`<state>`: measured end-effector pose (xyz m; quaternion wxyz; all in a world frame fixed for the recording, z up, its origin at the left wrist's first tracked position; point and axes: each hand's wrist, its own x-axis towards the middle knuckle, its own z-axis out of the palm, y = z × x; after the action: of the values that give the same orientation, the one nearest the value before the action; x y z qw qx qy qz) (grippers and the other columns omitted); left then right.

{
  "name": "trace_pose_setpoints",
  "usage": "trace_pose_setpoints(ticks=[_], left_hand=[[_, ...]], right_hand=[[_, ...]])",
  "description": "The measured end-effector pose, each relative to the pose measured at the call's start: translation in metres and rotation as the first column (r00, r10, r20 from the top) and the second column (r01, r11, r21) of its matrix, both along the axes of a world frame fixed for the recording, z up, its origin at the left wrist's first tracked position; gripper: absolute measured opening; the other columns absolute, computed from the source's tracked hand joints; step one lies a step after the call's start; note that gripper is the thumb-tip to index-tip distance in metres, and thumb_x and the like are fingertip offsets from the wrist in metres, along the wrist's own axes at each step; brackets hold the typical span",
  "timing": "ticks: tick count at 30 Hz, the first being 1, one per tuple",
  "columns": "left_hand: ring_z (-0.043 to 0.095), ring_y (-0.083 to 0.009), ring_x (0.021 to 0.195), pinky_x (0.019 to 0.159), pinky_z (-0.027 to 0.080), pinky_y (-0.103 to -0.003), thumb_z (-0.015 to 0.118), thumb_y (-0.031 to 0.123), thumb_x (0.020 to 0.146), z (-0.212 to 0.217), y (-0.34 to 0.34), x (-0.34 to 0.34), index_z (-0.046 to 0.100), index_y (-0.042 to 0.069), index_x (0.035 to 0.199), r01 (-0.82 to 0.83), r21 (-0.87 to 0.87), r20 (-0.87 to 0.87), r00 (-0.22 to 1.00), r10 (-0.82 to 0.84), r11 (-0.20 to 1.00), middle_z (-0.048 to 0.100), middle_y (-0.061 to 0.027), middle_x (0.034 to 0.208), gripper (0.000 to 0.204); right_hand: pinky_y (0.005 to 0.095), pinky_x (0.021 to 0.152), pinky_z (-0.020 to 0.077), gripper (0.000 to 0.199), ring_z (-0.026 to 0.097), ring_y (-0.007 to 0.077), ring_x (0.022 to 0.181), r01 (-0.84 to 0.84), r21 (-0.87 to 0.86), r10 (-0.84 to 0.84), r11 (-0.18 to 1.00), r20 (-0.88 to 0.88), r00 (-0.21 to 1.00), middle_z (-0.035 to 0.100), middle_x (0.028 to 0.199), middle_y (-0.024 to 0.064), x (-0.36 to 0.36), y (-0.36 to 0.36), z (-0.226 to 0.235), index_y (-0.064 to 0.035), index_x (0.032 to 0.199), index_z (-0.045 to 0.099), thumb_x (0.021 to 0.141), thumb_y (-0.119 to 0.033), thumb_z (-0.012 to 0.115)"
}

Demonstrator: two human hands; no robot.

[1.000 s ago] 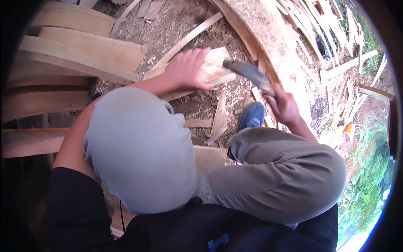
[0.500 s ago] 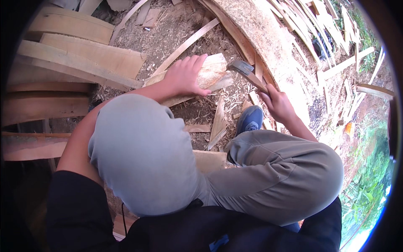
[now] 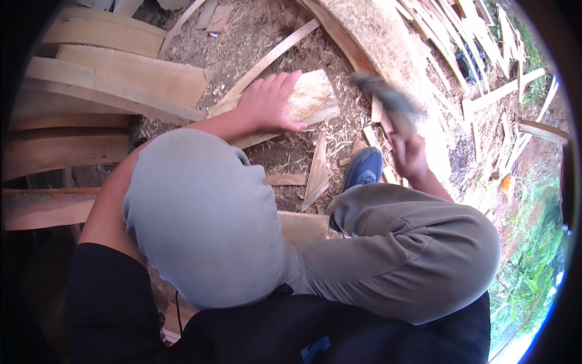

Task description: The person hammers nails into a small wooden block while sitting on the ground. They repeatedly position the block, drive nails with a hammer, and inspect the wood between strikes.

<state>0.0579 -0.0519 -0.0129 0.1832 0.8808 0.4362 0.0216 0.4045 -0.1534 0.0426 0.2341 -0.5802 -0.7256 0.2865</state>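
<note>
My left hand (image 3: 268,104) is laid over a short pale piece of wood (image 3: 312,100), its fingers across the upper side and its thumb along the near edge. The wood lies on the shaving-strewn ground, tilted toward the right, and part of it is hidden under my palm. Right of the wood's end, my right hand (image 3: 408,156) is closed around the handle of a hammer (image 3: 388,100). The hammer is smeared by motion, with its dark head pointing up and left, apart from the wood.
Long planks (image 3: 121,76) are stacked at the left. A large curved board (image 3: 388,42) reaches along the upper right, with thin strips (image 3: 454,36) beyond it. Offcuts (image 3: 317,164) lie near my blue shoe (image 3: 364,167), and a block (image 3: 303,228) is between my legs.
The hammer has swung away to the right from the wood's end, and my right hand has shifted slightly right and down. My left hand remains on the wood, which has turned a little.
</note>
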Motion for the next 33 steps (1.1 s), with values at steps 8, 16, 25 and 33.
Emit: trace_pose_setpoints(ticks=[8, 16, 25, 33], left_hand=[[0.056, -0.0337, 0.120, 0.101, 0.047, -0.044, 0.078, 0.069, 0.070, 0.008, 0.002, -0.005, 0.028, 0.001, 0.157, -0.001, 0.046, 0.014, 1.000, 0.001, 0.999, 0.052, -0.0191, 0.133, 0.121], [0.056, -0.0345, 0.120, 0.102, 0.047, -0.044, 0.078, 0.069, 0.069, 0.006, 0.008, -0.003, 0.029, 0.000, 0.156, -0.017, 0.036, -0.009, 1.000, 0.017, 0.999, 0.052, -0.0198, 0.136, 0.121], [0.056, -0.0328, 0.119, 0.101, 0.047, -0.043, 0.078, 0.066, 0.069, 0.015, 0.014, 0.004, 0.029, 0.001, 0.156, -0.013, 0.017, -0.028, 1.000, 0.013, 1.000, 0.053, -0.0176, 0.132, 0.119], [0.056, -0.0338, 0.120, 0.101, 0.047, -0.044, 0.079, 0.066, 0.069, -0.002, 0.005, 0.000, 0.030, 0.000, 0.155, 0.002, 0.074, 0.028, 1.000, -0.004, 0.997, 0.052, -0.0195, 0.133, 0.119]], right_hand=[[0.0472, 0.063, 0.0558, 0.023, 0.072, 0.0425, 0.074, -0.061, 0.116, 0.062, 0.991, -0.007, 0.998, 0.070, 0.081, 0.0225, -0.003, 0.007, 0.013, -0.0023, 0.116, 0.058, 0.100, -0.019, 0.063], [0.0531, 0.066, 0.0536, 0.024, 0.069, 0.0451, 0.071, 0.023, -0.074, -0.025, 0.997, -0.030, 0.999, 0.068, 0.078, 0.0239, -0.012, 0.013, 0.020, -0.0077, 0.112, 0.060, 0.102, -0.030, 0.061], [0.0522, 0.065, 0.0547, 0.030, 0.071, 0.0345, 0.066, -0.121, 0.083, 0.124, 0.989, -0.029, 0.992, 0.068, 0.075, 0.0169, -0.002, 0.015, 0.014, -0.0087, 0.114, 0.061, 0.104, -0.037, 0.056], [0.0453, 0.072, 0.0533, 0.027, 0.070, 0.0375, 0.076, 0.029, 0.029, -0.028, 0.999, -0.039, 0.999, 0.065, 0.075, 0.0200, -0.002, 0.011, 0.009, -0.0042, 0.120, 0.064, 0.102, -0.023, 0.060]])
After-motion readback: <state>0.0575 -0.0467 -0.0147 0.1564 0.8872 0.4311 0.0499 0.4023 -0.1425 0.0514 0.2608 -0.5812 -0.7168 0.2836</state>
